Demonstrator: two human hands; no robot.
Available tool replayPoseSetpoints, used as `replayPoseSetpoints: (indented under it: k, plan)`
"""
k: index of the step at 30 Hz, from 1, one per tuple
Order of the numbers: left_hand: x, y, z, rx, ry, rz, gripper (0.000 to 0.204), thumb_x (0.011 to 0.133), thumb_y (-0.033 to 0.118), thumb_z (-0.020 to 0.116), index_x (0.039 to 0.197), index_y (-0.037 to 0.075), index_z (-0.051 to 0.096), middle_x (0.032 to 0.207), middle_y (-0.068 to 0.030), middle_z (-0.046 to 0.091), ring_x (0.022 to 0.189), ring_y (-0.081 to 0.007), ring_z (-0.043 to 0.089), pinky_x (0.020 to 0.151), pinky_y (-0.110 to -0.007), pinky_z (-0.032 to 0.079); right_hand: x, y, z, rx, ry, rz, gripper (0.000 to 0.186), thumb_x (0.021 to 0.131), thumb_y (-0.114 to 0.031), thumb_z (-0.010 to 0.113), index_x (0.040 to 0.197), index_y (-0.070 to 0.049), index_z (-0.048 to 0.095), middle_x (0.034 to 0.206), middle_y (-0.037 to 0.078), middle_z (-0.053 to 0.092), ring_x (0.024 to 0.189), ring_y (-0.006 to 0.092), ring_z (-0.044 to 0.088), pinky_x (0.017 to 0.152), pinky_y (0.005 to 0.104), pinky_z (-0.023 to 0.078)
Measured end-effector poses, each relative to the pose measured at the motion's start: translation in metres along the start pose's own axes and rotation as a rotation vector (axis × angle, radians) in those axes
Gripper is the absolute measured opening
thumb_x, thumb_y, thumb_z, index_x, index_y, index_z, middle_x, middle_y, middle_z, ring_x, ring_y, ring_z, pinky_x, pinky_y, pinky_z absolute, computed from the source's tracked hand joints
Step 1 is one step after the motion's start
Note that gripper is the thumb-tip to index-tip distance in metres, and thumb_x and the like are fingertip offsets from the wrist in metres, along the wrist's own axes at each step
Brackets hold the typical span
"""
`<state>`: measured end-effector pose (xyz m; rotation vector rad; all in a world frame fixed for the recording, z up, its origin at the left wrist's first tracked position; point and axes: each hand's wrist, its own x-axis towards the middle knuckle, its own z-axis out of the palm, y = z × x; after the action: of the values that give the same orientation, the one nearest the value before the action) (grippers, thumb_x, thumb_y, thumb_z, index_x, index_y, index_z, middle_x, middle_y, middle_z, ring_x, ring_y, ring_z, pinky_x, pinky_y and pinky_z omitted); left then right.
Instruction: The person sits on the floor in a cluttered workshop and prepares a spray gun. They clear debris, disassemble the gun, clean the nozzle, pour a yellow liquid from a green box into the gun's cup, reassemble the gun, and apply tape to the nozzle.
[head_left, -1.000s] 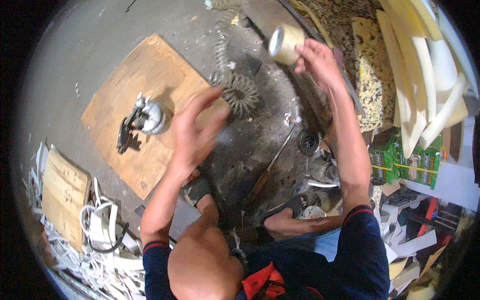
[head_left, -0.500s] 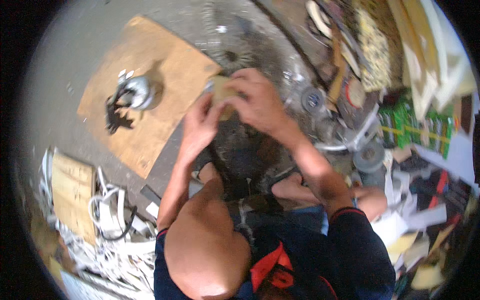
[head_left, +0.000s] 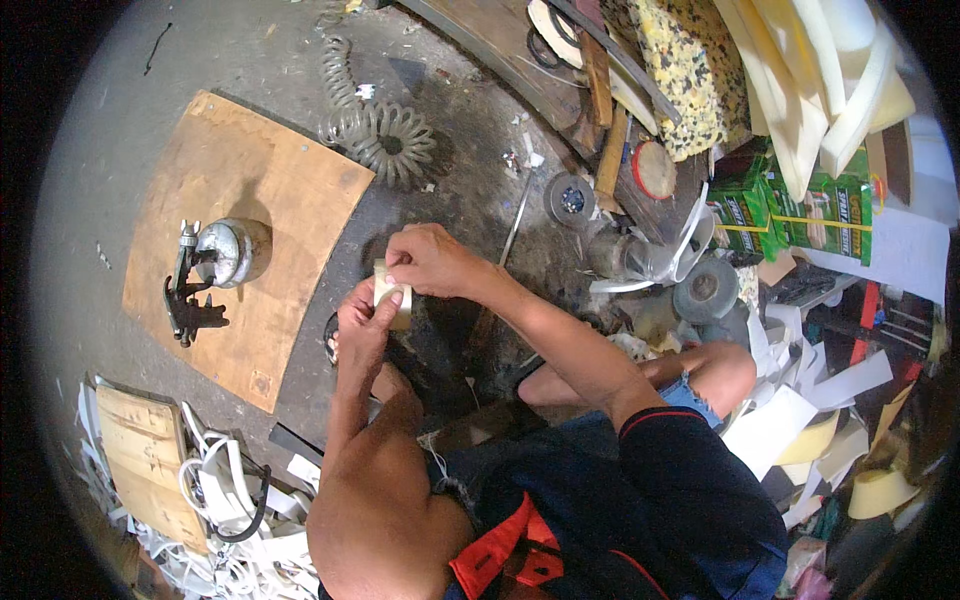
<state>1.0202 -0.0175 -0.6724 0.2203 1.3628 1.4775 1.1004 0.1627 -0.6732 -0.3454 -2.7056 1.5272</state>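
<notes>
Between my hands is a small cream-coloured piece (head_left: 401, 312) with a paler strip along its top; my fingers cover much of it, and I cannot tell its kind. My left hand (head_left: 362, 322) grips it from below and the left, thumb lying along its face. From the upper right, my right hand (head_left: 440, 262) pinches its upper part with curled fingertips. Left of my hands, on a brown board (head_left: 300, 290), stands a spray gun (head_left: 182, 285) with a round metal cup (head_left: 225, 250).
A coiled clear hose (head_left: 385, 140) lies beyond the board. To the right are a grey tape roll (head_left: 571, 200), a clear jar (head_left: 615, 252), a grey disc (head_left: 707, 288) and green boxes (head_left: 825, 205). White strips (head_left: 235, 520) heap at lower left beside a wooden block (head_left: 145, 450).
My hands have come closer to my body with the cream piece still between them. The view has shifted, so the board sits farther left, and the picture is sharper.
</notes>
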Motion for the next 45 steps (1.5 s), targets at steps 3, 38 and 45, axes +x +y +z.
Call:
replayPoseSetpoints:
  k: [3,38,45]
  plan:
    - [0.001,-0.002,0.002,0.027,0.036,-0.007,0.028,0.093,0.012,0.067,0.118,-0.001,0.064,0.1,-0.0041,0.071,0.084,-0.0099,0.064,0.075,-0.026,0.051,0.001,0.002,0.01,-0.086,0.046,0.026,0.02,0.086,-0.017,0.063,0.092,0.001,0.058,0.086,0.02,0.06,0.079,0.0403,0.06,0.073,0.0496,0.048]
    - [-0.01,-0.035,-0.023,0.06,0.191,0.082,0.006,0.095,0.009,0.066,0.095,0.007,0.06,0.086,0.0039,0.061,0.08,-0.0058,0.055,0.072,-0.023,0.044,0.004,0.096,-0.339,-1.51,0.422,0.706,0.028,0.089,-0.029,0.06,0.103,-0.007,0.071,0.114,0.012,0.063,0.106,0.0336,0.058,0.084,0.0488,0.049]
    - [-0.015,-0.034,-0.024,0.078,0.242,0.131,0.006,0.095,0.009,0.066,0.093,0.007,0.06,0.083,0.0046,0.06,0.077,-0.0054,0.055,0.071,-0.023,0.045,0.003,0.038,-0.324,-1.253,0.353,0.767,0.038,0.091,-0.038,0.064,0.101,-0.002,0.067,0.097,0.019,0.07,0.094,0.0341,0.068,0.073,0.0496,0.054]
